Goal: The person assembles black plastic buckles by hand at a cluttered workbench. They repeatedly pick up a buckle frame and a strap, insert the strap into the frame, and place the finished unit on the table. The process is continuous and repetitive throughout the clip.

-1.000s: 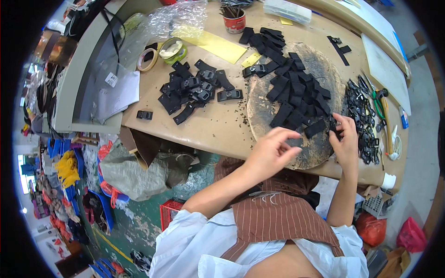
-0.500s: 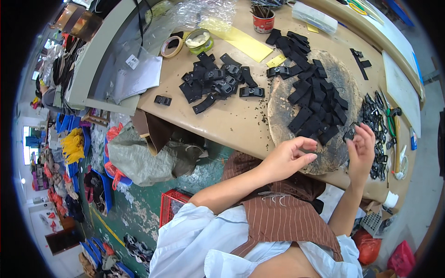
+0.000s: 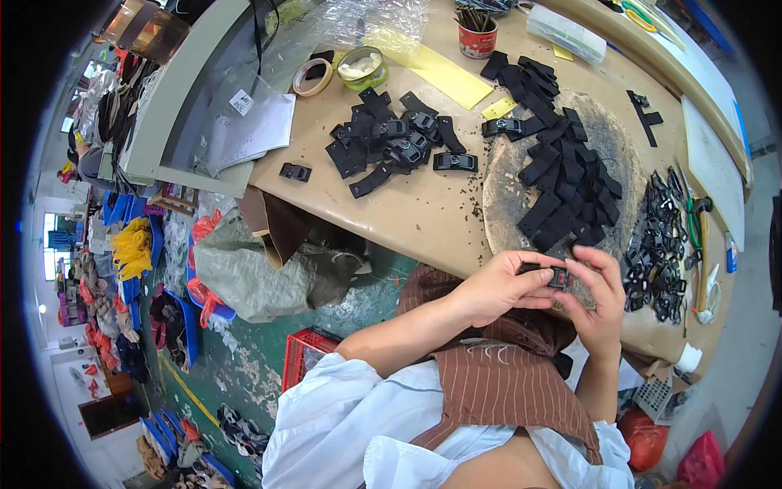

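A small black plastic buckle point(image 3: 559, 278) sits between my hands at the near edge of the round wooden block point(image 3: 505, 213). My left hand point(image 3: 503, 287) pinches it, thumb on top and fingers beneath. On its other side, my right hand point(image 3: 599, 303) closes its thumb and fingertips around it; the exact contact is partly hidden. Just beyond my hands, a heap of short black webbing straps point(image 3: 562, 183) covers much of the block. One buckle with a strap point(image 3: 503, 127) lies at the block's far left edge.
Left of the block are a pile of strapped buckles point(image 3: 391, 138), single buckles, a tape roll point(image 3: 313, 77) and a green tin point(image 3: 362, 69). Many loose buckles point(image 3: 658, 253), green-handled pliers point(image 3: 694, 228) and a hammer point(image 3: 704, 261) lie right. A red can point(image 3: 477, 39) stands behind.
My right hand has brought the buckle leftward and nearer to me, meeting my left hand. My left hand, empty before, now grips it. The view has shifted slightly.
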Demonstrator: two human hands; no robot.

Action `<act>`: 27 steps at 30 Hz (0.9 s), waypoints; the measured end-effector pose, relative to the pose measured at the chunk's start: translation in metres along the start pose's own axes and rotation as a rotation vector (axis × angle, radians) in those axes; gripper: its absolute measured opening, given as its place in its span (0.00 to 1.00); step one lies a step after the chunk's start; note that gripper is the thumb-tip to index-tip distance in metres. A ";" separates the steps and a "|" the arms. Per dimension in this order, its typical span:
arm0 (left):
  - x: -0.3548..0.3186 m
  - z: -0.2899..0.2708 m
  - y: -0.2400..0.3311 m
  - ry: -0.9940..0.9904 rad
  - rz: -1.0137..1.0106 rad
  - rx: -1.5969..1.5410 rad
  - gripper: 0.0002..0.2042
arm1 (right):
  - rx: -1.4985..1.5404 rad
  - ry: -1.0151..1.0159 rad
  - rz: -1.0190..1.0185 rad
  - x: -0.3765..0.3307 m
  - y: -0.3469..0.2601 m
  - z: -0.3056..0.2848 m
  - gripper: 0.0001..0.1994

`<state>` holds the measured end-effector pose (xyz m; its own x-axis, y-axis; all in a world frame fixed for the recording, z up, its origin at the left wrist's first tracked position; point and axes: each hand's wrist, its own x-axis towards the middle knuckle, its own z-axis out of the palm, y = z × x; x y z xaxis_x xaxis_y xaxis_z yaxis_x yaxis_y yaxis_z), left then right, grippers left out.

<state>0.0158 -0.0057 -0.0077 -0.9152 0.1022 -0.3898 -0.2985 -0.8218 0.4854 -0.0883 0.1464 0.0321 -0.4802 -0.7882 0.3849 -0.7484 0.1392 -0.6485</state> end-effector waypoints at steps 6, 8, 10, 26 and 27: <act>-0.005 0.006 -0.002 0.001 0.023 0.146 0.13 | 0.262 -0.051 -0.012 -0.002 0.006 -0.002 0.16; -0.009 0.007 -0.002 0.006 0.022 0.132 0.12 | 0.235 -0.042 -0.084 -0.002 0.003 0.001 0.15; -0.009 0.007 -0.004 0.025 0.044 0.163 0.12 | 0.213 -0.027 -0.126 -0.003 0.001 0.003 0.14; -0.013 0.005 0.007 0.077 0.313 0.619 0.08 | 0.389 0.130 0.178 -0.006 -0.011 0.011 0.20; -0.019 0.007 0.014 0.034 0.301 0.754 0.08 | 0.376 -0.018 0.096 -0.001 -0.005 0.001 0.20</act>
<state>0.0271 -0.0150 0.0120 -0.9803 -0.0904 -0.1759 -0.1537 -0.2115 0.9652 -0.0833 0.1461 0.0341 -0.5289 -0.7933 0.3016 -0.4792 -0.0142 -0.8776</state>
